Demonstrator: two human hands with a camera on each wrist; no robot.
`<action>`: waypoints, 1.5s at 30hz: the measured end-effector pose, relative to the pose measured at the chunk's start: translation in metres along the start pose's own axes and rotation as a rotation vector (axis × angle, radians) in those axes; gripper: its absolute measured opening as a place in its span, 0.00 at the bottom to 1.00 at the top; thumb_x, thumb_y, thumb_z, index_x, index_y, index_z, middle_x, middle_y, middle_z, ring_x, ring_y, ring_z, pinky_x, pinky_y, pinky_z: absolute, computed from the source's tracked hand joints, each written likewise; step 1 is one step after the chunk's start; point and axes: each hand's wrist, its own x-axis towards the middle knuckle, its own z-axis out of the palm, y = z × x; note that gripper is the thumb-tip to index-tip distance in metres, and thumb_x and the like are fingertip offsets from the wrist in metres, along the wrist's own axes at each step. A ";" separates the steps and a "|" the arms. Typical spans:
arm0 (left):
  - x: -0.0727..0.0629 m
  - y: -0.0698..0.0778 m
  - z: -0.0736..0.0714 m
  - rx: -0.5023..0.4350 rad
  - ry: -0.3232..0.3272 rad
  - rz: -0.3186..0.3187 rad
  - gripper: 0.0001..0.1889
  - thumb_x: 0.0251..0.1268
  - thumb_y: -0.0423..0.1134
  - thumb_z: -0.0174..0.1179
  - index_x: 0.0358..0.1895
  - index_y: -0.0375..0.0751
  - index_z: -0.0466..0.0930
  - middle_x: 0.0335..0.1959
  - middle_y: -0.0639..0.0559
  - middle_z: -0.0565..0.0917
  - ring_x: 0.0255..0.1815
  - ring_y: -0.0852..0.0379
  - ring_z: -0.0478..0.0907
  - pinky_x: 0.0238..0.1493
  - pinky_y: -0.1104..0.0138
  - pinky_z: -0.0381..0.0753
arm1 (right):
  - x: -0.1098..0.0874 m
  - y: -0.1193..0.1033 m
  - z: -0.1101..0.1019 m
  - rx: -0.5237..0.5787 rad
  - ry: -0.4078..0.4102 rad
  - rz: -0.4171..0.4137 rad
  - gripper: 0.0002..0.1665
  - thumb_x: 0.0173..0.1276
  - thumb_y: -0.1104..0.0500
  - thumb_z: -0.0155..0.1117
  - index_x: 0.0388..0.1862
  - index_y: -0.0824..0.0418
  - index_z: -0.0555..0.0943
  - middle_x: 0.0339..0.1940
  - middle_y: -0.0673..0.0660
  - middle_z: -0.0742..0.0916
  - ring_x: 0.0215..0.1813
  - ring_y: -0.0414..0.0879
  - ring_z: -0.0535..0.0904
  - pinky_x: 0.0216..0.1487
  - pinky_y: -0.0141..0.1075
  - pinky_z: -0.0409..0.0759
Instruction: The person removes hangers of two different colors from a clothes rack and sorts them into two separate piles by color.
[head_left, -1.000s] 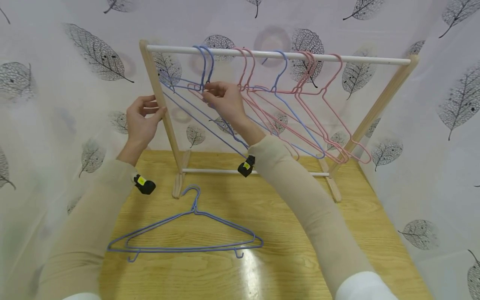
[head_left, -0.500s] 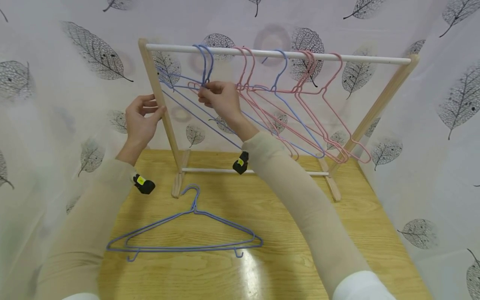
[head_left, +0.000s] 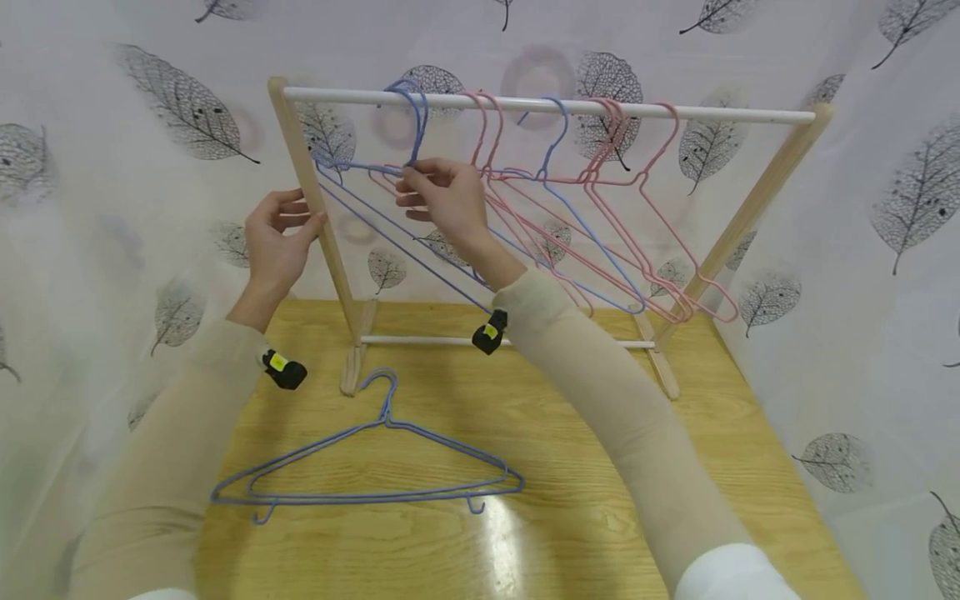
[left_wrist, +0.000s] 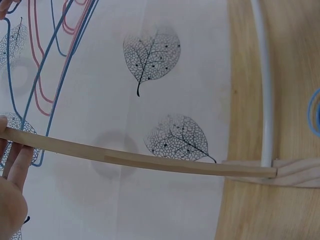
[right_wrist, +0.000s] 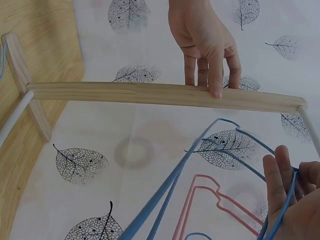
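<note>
My left hand point(head_left: 273, 254) grips the left wooden post point(head_left: 333, 258) of a small clothes rack, thumb in front and fingers behind. In the right wrist view those fingers lie across the post point(right_wrist: 150, 93). Farther right, my right hand point(head_left: 453, 204) pinches a pair of blue clothes hangers point(head_left: 423, 121) at the neck, just below their hooks. Both hooks hang over the white top rail point(head_left: 712, 112), close together. The lower right parts of these hangers pass behind my right wrist. In the right wrist view the blue hangers point(right_wrist: 159, 196) slant away from my fingers.
Several pink hangers point(head_left: 662, 150) and a single blue hanger point(head_left: 555, 142) hang farther right on the rail. Two more blue hangers point(head_left: 360, 500) lie stacked on the wooden table point(head_left: 600, 517) in front. A leaf-patterned curtain point(head_left: 862, 350) surrounds the rack.
The two blue hooks on the left have turned and drawn together on the rail, with my right hand at their necks. My left hand stays on the post.
</note>
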 end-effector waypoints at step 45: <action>0.003 -0.001 -0.002 -0.007 0.011 0.007 0.17 0.67 0.31 0.70 0.58 0.38 0.85 0.39 0.69 0.82 0.39 0.73 0.84 0.40 0.81 0.87 | -0.124 -0.005 -0.079 0.045 -0.029 -0.110 0.09 0.79 0.64 0.64 0.51 0.66 0.87 0.37 0.47 0.94 0.32 0.41 0.92 0.39 0.44 0.93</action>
